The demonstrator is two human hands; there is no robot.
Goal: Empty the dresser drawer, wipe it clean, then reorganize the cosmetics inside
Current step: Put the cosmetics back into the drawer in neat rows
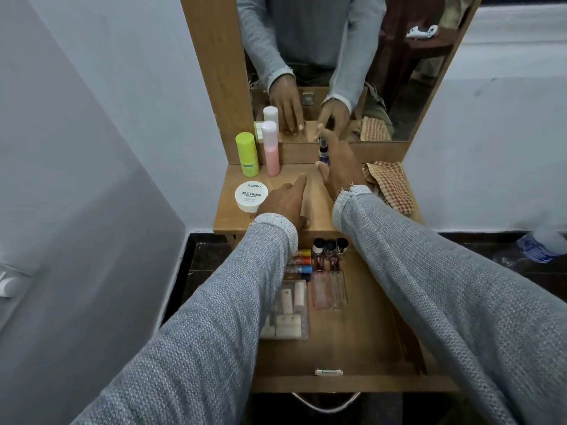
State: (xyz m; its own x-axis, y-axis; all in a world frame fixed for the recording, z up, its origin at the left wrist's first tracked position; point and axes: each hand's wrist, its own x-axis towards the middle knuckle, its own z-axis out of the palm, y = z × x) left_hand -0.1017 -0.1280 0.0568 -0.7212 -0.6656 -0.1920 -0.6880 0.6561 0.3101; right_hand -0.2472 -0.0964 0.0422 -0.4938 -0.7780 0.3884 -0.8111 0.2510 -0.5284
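Reaching: my right hand (pixel 340 167) is pinching the small dark bottle (pixel 323 151), taking it drawerward.
Bracing: my left hand (pixel 283 204) is lying flat beside that bottle, grasping nothing.

White walls (pixel 107 87) (dark floor (pixel 205 265))

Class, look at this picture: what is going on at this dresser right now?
A person stands at a dresser, its drawer pulled open with small bottles and tubes already laid inside. The right hand holds a small dark bottle on the dresser top; the left hand rests flat there. A checked cloth lies at the right.
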